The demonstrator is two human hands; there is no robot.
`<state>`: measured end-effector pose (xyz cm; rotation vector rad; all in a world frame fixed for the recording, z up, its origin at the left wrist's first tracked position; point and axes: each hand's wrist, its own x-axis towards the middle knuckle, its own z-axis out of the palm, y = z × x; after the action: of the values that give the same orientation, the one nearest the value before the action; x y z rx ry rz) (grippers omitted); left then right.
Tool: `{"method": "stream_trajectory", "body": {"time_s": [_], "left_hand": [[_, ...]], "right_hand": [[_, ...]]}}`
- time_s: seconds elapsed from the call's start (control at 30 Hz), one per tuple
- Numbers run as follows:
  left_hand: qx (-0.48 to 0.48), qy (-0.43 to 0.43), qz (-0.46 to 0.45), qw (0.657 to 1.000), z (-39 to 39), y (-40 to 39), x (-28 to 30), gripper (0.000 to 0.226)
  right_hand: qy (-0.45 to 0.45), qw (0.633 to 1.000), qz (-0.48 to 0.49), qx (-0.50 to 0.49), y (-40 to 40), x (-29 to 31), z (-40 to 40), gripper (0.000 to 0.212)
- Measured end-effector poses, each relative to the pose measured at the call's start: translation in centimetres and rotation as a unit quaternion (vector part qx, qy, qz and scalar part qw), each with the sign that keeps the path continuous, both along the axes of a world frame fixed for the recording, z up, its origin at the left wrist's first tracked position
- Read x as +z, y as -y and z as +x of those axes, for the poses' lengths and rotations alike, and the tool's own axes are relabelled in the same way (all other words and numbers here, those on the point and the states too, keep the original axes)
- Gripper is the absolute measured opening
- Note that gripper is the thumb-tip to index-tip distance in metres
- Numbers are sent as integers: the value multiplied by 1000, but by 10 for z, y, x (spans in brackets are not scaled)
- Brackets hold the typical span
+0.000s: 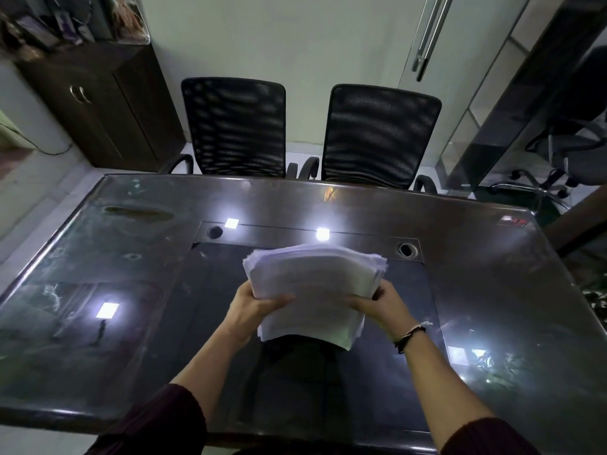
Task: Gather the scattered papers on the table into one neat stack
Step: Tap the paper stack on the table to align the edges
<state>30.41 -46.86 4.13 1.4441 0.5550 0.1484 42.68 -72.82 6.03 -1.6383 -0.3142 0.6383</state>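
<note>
A thick stack of white papers (313, 290) is held above the middle of the dark glossy table (476, 290). My left hand (251, 310) grips the stack's left side, thumb on top. My right hand (382, 305) grips its right side. The far edges of the sheets are slightly fanned and uneven, and the near edge sags down. I see no loose sheets lying on the tabletop.
Two black mesh chairs (236, 126) (377, 133) stand at the table's far edge. A dark wooden cabinet (108, 103) is at the back left. Two cable holes (215, 231) (406, 249) sit in the table's far centre strip. Another office chair (571, 149) is at the right.
</note>
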Motion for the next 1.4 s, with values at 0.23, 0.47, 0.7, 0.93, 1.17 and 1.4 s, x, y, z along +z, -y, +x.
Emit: {"method": "stream_trajectory", "body": {"time_s": [0.23,0.47,0.7,0.93,1.17,1.4], "left_hand": [[10,-6,-13,1000,-3,8,-1,64],[39,-12,-35,999,-3,13,0,57],[56,135,406,902,9,-22,67,105],[-99,121,257,954,23,6,88,9],[53,9,151,987,8,-5,64,20],[129,-14,87,988,24,0,41,19]], "right_hand": [[-33,999,-25,28,-1,-11,-9,50],[-25,999,-29,1,-5,-1,-12,35],[298,913,-246,131,-13,79,18,19],[456,787,-336,245,-34,139,31,20],[-55,980,-94,169,58,72,68,38],[20,991,32,-127,14,3,26,46]]}}
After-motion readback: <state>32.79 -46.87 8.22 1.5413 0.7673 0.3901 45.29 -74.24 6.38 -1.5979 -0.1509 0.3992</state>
